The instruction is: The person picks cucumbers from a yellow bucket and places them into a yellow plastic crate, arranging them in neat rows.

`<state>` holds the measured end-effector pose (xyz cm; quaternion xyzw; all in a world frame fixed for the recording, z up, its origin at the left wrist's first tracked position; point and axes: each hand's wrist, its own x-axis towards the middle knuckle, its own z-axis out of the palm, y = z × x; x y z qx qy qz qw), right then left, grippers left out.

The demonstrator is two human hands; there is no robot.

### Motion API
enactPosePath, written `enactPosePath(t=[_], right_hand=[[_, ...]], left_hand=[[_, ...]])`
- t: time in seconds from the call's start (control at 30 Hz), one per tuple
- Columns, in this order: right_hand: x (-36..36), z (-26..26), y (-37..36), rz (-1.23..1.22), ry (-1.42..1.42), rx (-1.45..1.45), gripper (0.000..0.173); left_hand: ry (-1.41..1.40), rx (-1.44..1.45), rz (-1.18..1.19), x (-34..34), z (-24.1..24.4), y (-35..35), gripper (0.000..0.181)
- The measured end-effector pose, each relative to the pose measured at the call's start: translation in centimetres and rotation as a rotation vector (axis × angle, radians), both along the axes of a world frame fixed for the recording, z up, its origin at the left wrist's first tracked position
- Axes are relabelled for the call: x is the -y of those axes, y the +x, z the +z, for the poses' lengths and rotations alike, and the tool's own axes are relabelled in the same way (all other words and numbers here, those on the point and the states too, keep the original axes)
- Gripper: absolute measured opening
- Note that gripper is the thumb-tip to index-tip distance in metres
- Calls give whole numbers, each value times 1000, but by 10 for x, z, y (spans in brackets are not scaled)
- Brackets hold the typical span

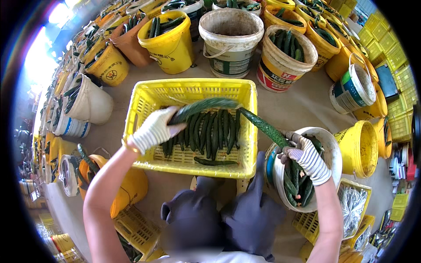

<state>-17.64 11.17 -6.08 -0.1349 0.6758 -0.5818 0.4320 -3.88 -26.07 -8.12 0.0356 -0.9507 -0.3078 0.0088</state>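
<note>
My left hand (162,126), in a striped work glove, grips one end of a long cucumber (204,107), blurred by motion, over a yellow plastic crate (190,167). Inside the crate a row of dark cucumbers (210,131) lies side by side, and one cucumber (215,162) lies crosswise near the front wall. On the right, my right hand (301,154), gloved too, holds the lower end of a bumpy cucumber (264,126) that slants up toward the crate's right rim. Beneath that hand is a white bucket (330,151) with more cucumbers (297,184) in it.
Beyond the crate stand a hollow white bucket (232,42), a yellow bucket of cucumbers (171,42) and a white bucket of cucumbers (286,59). An orange bucket (131,187) is at left. Yellow crates (378,39) are stacked at far right. A crate with clear plastic film (353,203) sits at lower right.
</note>
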Motion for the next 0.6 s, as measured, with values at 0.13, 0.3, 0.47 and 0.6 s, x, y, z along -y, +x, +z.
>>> enactPosePath(t=[0.13, 0.3, 0.47, 0.6], right_hand=[[19, -29, 0, -170, -98, 103, 51], [37, -47, -6, -250, 21, 70, 39], [62, -62, -5, -186, 44, 13, 37], [63, -66, -2, -18, 108, -157, 45]], left_hand=[[457, 461, 397, -2, -106, 17, 26], [362, 380, 434, -58, -204, -27, 40], [276, 335, 133, -106, -260, -66, 42], [265, -182, 166, -83, -198, -71, 47]])
